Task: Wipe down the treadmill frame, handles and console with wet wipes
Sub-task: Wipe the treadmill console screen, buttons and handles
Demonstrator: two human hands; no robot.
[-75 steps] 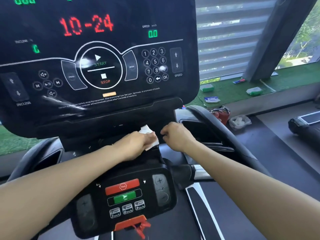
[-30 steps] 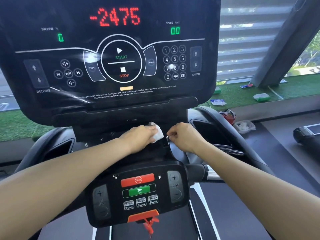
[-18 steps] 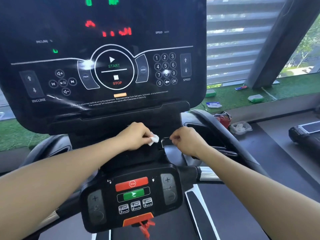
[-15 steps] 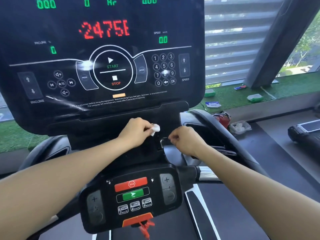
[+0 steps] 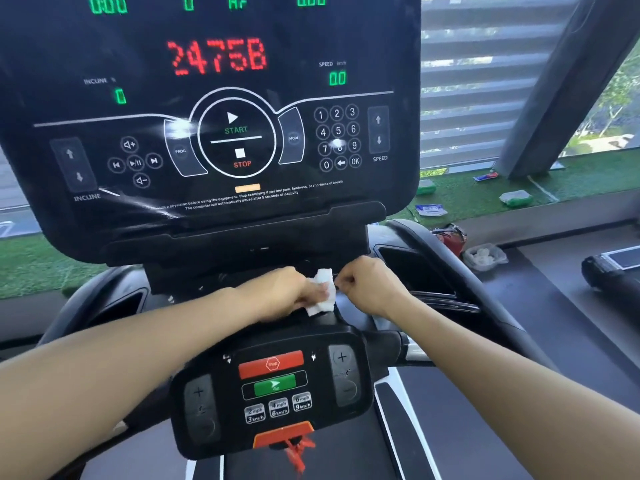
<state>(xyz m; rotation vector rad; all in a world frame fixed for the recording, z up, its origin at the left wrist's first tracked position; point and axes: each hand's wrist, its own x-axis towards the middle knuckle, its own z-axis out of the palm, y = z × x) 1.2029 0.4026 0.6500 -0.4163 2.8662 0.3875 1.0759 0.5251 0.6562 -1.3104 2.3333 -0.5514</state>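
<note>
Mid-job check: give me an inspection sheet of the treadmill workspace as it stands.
Surface: console lit, red readout, glare streaks on the panel.
Job's things: white wet wipe against the black neck above the lower control pad.
Clutter: wipe packets on the green ledge; a clear bag beside the frame.
Grippers: left hand grips the wipe; right hand curled beside it, hold unclear.
Cables: red safety-key cord hanging.
Surroundings: window blinds; another machine at right.

— What lies beyond the machine?
— A window with grey slatted blinds (image 5: pixel 478 81), daylight and trees outside, and a slanted grey column (image 5: pixel 554 84).
— And lower down?
— A strip of green artificial turf (image 5: pixel 460 195) strewn with small packets (image 5: pixel 516 198), then dark floor (image 5: pixel 561 306).
</note>
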